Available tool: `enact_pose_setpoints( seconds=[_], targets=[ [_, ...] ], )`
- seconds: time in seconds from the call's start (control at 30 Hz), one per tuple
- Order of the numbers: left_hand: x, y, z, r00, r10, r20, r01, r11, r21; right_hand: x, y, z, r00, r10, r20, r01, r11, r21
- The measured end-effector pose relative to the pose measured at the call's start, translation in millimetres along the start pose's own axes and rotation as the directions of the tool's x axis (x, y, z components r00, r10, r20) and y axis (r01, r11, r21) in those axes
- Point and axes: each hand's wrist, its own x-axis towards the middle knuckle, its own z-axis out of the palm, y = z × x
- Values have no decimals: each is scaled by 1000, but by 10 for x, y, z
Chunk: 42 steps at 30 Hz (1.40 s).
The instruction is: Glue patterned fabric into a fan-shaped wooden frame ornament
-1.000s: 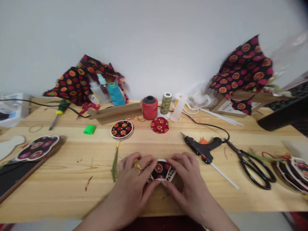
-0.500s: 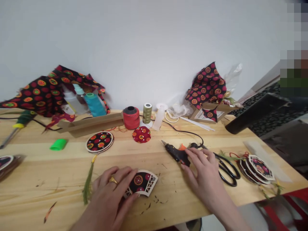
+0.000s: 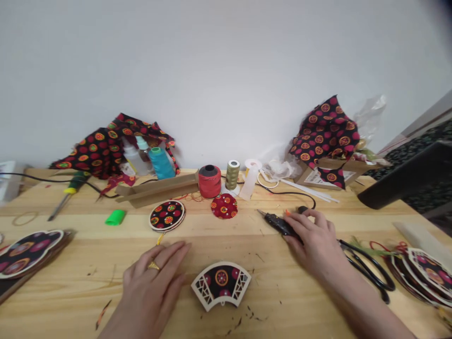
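Note:
On the table in front of me lies a fan-shaped wooden ornament (image 3: 221, 278), with dark patterned fabric in the middle and lattice at both ends. My left hand (image 3: 153, 278), wearing a gold ring, rests palm down just left of it, fingers stretched out and holding nothing. My right hand (image 3: 312, 238) has its fingers over the handle of a black hot glue gun (image 3: 277, 223), thumb on the near side; part of the handle is hidden. The gun lies on the table with its nozzle pointing left. Black-handled scissors (image 3: 370, 268) lie by my right forearm.
A round fabric ornament (image 3: 166, 215), a red fabric circle (image 3: 224, 206) and a green plastic piece (image 3: 115, 217) lie farther back. Thread spools, including a red one (image 3: 209, 182), stand near the wall. Stacked ornaments (image 3: 427, 273) sit at right; a screwdriver (image 3: 67, 195) lies at left.
My left hand has let go of the fan-shaped ornament and drawn away to its left. My right hand stays at the glue gun. The camera view has shifted left.

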Motion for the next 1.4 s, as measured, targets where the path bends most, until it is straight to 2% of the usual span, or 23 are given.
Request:
enact_pose_setpoints(
  seconds=[0.1, 0.2, 0.37, 0.47, 0.6, 0.67, 0.73, 0.87, 1.07, 1.23, 1.4],
  targets=[
    [9, -108, -51, 1000, -14, 16, 12, 994, 107, 77, 83, 48, 999, -20, -38, 18, 998, -54],
    [6, -196, -85, 999, -33, 23, 28, 982, 184, 60, -4, 42, 990, -29, -138, 22, 998, -55],
    [24, -457, -213, 990, -128, 52, 111, 960, 257, -138, -418, -7, 970, -89, -228, 126, 980, 153],
    [72, -557, -289, 984, -164, 74, 143, 962, 233, -221, -612, 8, 960, -98, -264, 178, 938, 297],
    [228, -435, -250, 998, -67, 6, 65, 984, 164, -240, -715, 47, 958, -95, -272, 202, 894, 400],
    [377, -319, -192, 1000, 15, 22, -18, 988, 154, -233, -741, 59, 955, -120, -271, 227, 882, 413],
    [573, -233, -137, 985, 71, 158, -99, 979, 176, -224, -763, 65, 949, -155, -276, 263, 871, 415],
    [980, -235, -44, 962, 94, 257, -146, 971, 191, -205, -785, 68, 945, -168, -282, 285, 846, 451],
    [1324, -397, 113, 952, 25, 306, -103, 965, 241, -194, -773, 79, 953, -121, -277, 254, 820, 513],
    [1466, -455, 158, 957, -30, 288, -42, 970, 240, -192, -773, 83, 961, -97, -259, 227, 814, 535],
    [1535, -410, 146, 956, -54, 290, -11, 976, 220, -173, -766, 64, 957, -110, -269, 238, 829, 507]
  ],
)
